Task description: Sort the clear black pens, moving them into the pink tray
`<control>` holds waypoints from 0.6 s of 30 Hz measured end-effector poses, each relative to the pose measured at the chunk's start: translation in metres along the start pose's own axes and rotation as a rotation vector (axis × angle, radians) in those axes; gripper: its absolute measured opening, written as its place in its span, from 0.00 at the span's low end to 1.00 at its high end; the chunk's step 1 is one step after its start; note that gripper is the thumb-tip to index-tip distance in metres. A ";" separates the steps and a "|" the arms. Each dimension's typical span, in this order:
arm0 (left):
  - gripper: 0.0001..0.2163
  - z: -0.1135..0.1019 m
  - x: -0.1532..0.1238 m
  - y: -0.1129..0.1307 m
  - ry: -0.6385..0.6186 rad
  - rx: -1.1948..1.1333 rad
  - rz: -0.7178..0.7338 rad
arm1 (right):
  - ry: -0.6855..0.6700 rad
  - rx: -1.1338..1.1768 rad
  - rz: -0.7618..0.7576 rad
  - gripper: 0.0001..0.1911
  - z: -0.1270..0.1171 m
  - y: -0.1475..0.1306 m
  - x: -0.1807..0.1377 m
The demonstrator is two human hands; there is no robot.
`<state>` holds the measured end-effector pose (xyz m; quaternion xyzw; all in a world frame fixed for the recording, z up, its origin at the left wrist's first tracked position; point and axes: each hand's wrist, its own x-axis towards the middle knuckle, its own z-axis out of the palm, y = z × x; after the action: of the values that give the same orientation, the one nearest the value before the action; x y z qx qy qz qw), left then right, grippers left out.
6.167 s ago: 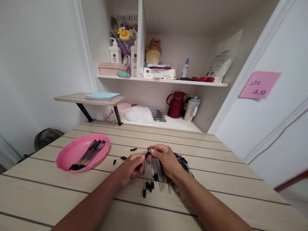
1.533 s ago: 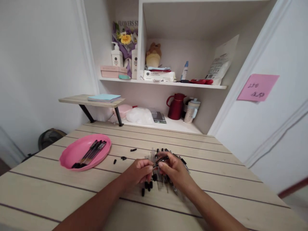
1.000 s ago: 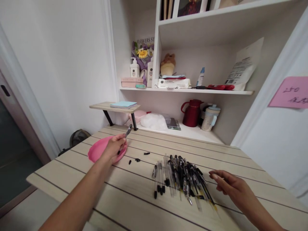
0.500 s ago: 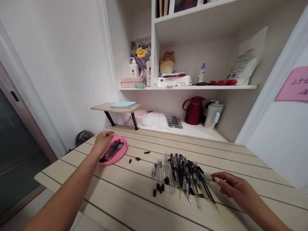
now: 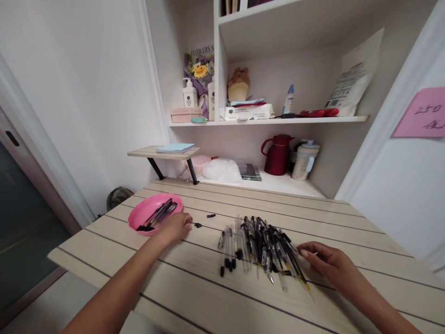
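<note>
My left hand (image 5: 178,226) is low over the tabletop just right of the pink plate (image 5: 134,217), its fingers bent together beside two small black pen caps (image 5: 197,225). Whatever is under those fingertips is hidden. Several dark pens (image 5: 160,214) lie in the plate. My right hand (image 5: 321,260) rests at the right edge of a heap of pens (image 5: 266,246), fingers loosely curved, the thumb a little apart, nothing visible in it. Clear pen barrels (image 5: 230,243) with black ends lie along the heap's left side. Another black cap (image 5: 211,215) lies farther back.
A small raised stand (image 5: 142,152) bearing blue paper (image 5: 175,147) is at the table's back left. Behind the table, a white shelf holds a red jug (image 5: 277,155), a pale cup (image 5: 305,161) and a white plastic bag (image 5: 221,170).
My left hand has moved from above the pink plate rightward and down to the tabletop by the caps. One loose cap there is now out of sight. My right hand stays by the heap.
</note>
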<state>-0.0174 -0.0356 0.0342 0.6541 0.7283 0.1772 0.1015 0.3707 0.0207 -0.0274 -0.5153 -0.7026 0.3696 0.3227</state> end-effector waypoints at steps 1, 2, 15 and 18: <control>0.08 0.003 0.001 0.000 -0.006 0.022 0.001 | -0.004 -0.004 0.001 0.19 0.000 0.001 0.001; 0.08 0.006 0.002 0.001 -0.009 0.033 0.009 | -0.009 -0.009 0.004 0.19 0.000 0.001 0.002; 0.10 0.051 0.022 0.057 -0.067 0.127 0.095 | -0.024 -0.059 -0.046 0.14 -0.008 -0.017 0.007; 0.12 0.062 0.023 0.063 -0.078 0.093 0.079 | -0.018 -0.049 -0.045 0.12 -0.009 -0.018 0.010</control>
<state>0.0614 0.0004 0.0039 0.6926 0.7050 0.1215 0.0923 0.3669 0.0281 -0.0067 -0.5040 -0.7255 0.3497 0.3121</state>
